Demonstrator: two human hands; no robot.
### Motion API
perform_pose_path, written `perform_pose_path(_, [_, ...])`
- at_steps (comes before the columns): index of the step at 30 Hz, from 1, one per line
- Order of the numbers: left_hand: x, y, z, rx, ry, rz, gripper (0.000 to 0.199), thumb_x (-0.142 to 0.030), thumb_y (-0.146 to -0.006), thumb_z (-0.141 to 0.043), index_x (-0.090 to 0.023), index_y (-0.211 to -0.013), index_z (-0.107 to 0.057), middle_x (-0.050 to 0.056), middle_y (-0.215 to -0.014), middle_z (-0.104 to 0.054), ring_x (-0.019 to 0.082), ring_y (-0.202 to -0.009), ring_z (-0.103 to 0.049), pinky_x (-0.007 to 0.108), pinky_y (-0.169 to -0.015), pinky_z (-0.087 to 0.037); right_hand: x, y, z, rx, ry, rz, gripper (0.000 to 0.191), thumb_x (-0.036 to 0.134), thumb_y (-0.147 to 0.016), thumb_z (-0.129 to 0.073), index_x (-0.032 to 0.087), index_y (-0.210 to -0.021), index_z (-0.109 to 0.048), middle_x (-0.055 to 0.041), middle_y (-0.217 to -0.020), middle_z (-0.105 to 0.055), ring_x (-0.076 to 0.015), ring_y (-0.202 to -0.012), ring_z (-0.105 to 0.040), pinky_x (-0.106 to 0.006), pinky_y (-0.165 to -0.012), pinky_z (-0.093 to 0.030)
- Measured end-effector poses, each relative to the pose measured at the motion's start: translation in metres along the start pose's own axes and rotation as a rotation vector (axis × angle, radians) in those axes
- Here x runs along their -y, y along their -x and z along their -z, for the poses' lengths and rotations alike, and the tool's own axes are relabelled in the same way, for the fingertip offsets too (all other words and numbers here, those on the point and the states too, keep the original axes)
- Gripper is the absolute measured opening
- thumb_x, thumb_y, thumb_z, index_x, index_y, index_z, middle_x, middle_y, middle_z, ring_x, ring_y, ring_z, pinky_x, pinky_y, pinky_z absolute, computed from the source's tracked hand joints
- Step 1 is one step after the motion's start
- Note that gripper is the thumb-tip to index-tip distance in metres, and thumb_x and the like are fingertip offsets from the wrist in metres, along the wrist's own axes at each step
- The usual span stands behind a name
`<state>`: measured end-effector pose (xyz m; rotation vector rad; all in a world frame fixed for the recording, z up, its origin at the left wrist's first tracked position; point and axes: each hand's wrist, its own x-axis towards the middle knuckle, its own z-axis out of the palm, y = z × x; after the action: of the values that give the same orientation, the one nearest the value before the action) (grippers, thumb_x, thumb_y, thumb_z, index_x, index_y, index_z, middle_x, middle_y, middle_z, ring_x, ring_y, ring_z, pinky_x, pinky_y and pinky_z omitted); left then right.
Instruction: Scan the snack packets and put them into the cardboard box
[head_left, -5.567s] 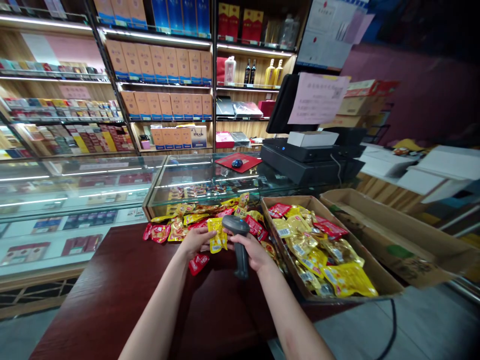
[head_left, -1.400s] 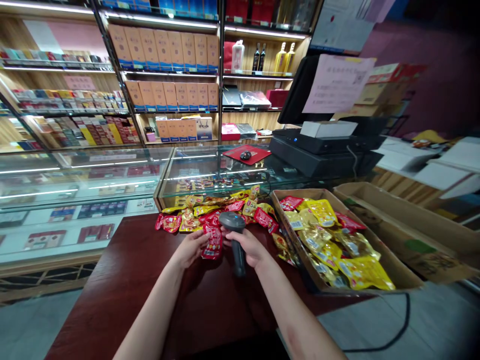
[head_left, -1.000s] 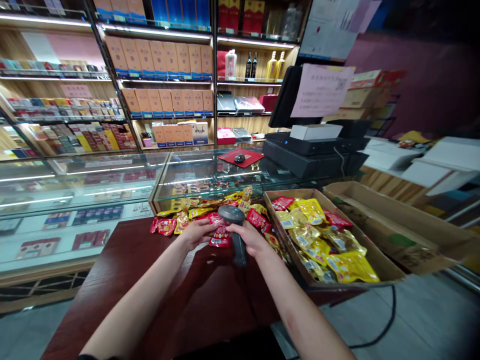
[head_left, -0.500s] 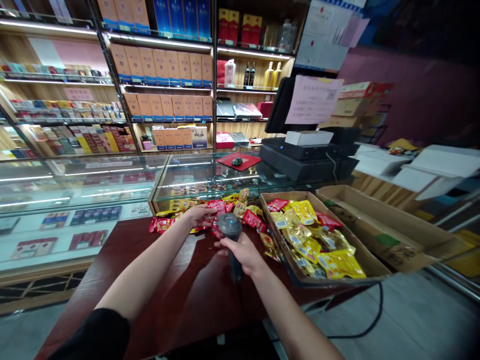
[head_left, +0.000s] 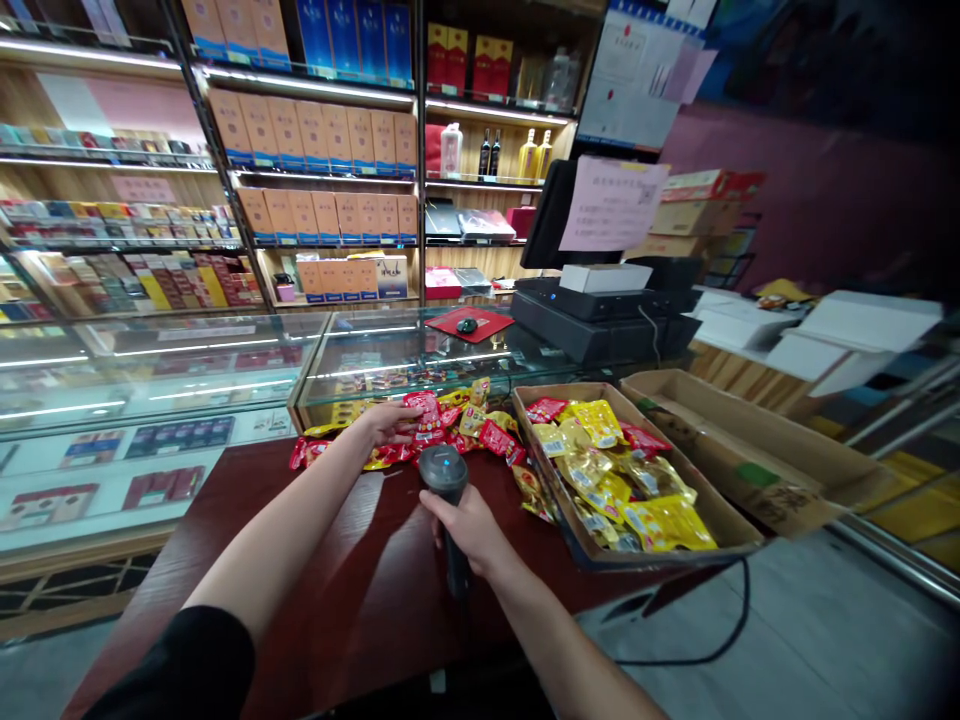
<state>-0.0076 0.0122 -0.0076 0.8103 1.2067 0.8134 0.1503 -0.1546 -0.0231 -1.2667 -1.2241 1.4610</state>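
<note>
My right hand (head_left: 463,520) is wrapped round the handle of a dark barcode scanner (head_left: 444,474), which stands upright over the dark red table (head_left: 330,600). Beyond it, my left hand (head_left: 390,424) touches a red snack packet (head_left: 424,412) with its fingertips; whether it grips the packet is hard to tell. Red and yellow packets (head_left: 499,440) lie in a loose pile around that hand, along the glass counter's edge. To the right, an open cardboard box (head_left: 529,445) holds several yellow, gold and red packets.
Behind the box is a second open carton (head_left: 810,470). A glass display counter (head_left: 375,345) carries a mouse (head_left: 466,326) on a red mat and a monitor (head_left: 547,215) on a black base. A cable (head_left: 742,620) hangs at the lower right.
My right hand has drawn the scanner back toward me and slightly left, away from the pile. My left hand's fingers now rest at a red packet, which shows more fully.
</note>
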Motion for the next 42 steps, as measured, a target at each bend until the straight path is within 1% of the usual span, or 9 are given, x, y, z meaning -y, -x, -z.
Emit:
perform_pose_path(8, [0.001,0.004,0.001,-0.003,-0.004,0.001,0.050,-0.023,-0.051,-0.086,-0.019,-0.089,-0.055,0.001,-0.082,-0.067,0.015,-0.071,-0.065,0.032,-0.068,-0.053,-0.001,0.000,-0.003,0.026,-0.031,-0.006,0.027,0.041,-0.069,-0.062,0.019,-0.061,-0.049,0.0054,-0.037,-0.046,-0.0102,-0.033,-0.042,-0.023,-0.035,-0.035])
perform_pose_path(16, [0.002,0.004,0.000,0.006,-0.013,0.005,0.049,-0.026,-0.052,-0.085,-0.020,-0.090,-0.055,0.004,-0.090,-0.067,0.017,-0.076,-0.064,0.036,-0.072,-0.052,-0.004,-0.001,-0.001,0.031,-0.029,0.008,0.029,0.043,-0.070,-0.062,0.018,-0.060,-0.049,0.0049,-0.037,-0.047,-0.0090,-0.032,-0.041,-0.022,-0.035,-0.035])
perform_pose_path(20, [0.003,0.004,-0.001,0.005,0.016,-0.013,0.049,-0.030,-0.055,-0.084,-0.022,-0.094,-0.055,0.005,-0.095,-0.068,0.020,-0.081,-0.065,0.033,-0.070,-0.052,-0.004,0.000,-0.001,0.034,-0.007,0.034,0.030,0.043,-0.070,-0.061,0.018,-0.059,-0.048,0.0042,-0.038,-0.049,-0.0084,-0.032,-0.042,-0.021,-0.036,-0.034])
perform_pose_path(24, [0.003,0.006,0.000,-0.017,-0.007,0.008,0.053,-0.030,-0.053,-0.085,-0.022,-0.097,-0.056,0.003,-0.091,-0.068,0.017,-0.077,-0.065,0.030,-0.067,-0.052,-0.001,0.001,-0.002,0.038,-0.037,0.025,0.028,0.042,-0.070,-0.062,0.017,-0.062,-0.052,0.0043,-0.039,-0.049,-0.0092,-0.033,-0.042,-0.022,-0.037,-0.034])
perform_pose_path(29, [0.003,0.015,-0.008,0.014,-0.035,-0.001,0.045,-0.025,-0.052,-0.085,-0.019,-0.088,-0.059,0.002,-0.082,-0.068,0.012,-0.065,-0.063,0.023,-0.058,-0.051,0.016,-0.014,0.019,-0.151,-0.107,0.140,0.019,0.029,-0.062,-0.069,0.016,-0.074,-0.063,-0.0004,-0.066,-0.065,-0.0133,-0.060,-0.057,-0.024,-0.058,-0.044])
perform_pose_path(32, [0.001,0.019,-0.026,0.085,-0.053,-0.025,0.038,-0.025,-0.056,-0.083,-0.018,-0.085,-0.060,0.001,-0.078,-0.067,0.011,-0.061,-0.061,0.021,-0.054,-0.049,0.034,-0.031,0.046,-0.227,-0.121,0.158,0.015,0.023,-0.060,-0.068,0.017,-0.073,-0.065,0.0017,-0.065,-0.064,-0.0131,-0.062,-0.055,-0.025,-0.061,-0.042])
perform_pose_path(35, [-0.006,0.020,-0.056,0.172,-0.081,-0.035,0.033,-0.027,-0.060,-0.081,-0.018,-0.084,-0.062,0.000,-0.072,-0.065,0.010,-0.057,-0.059,0.021,-0.052,-0.049,0.054,-0.044,0.078,-0.187,-0.191,0.106,0.017,0.021,-0.058,-0.068,0.017,-0.074,-0.066,0.0028,-0.062,-0.062,-0.0111,-0.057,-0.053,-0.024,-0.058,-0.042])
perform_pose_path(38, [-0.016,0.014,-0.097,0.230,-0.089,-0.043,0.032,-0.026,-0.061,-0.081,-0.018,-0.086,-0.063,0.000,-0.071,-0.065,0.010,-0.056,-0.059,0.021,-0.052,-0.050,0.073,-0.046,0.112,-0.194,-0.240,0.103,0.019,0.019,-0.057,-0.068,0.017,-0.076,-0.067,0.0029,-0.061,-0.062,-0.0093,-0.053,-0.051,-0.023,-0.054,-0.041])
perform_pose_path(42, [-0.029,-0.009,-0.165,0.350,-0.070,-0.052,0.029,-0.023,-0.065,-0.078,-0.016,-0.089,-0.065,0.004,-0.077,-0.068,0.011,-0.062,-0.062,0.022,-0.058,-0.052,0.092,-0.041,0.169,-0.261,-0.280,0.120,0.016,0.017,-0.057,-0.067,0.016,-0.073,-0.065,0.0020,-0.056,-0.060,-0.0111,-0.053,-0.053,-0.023,-0.053,-0.044])
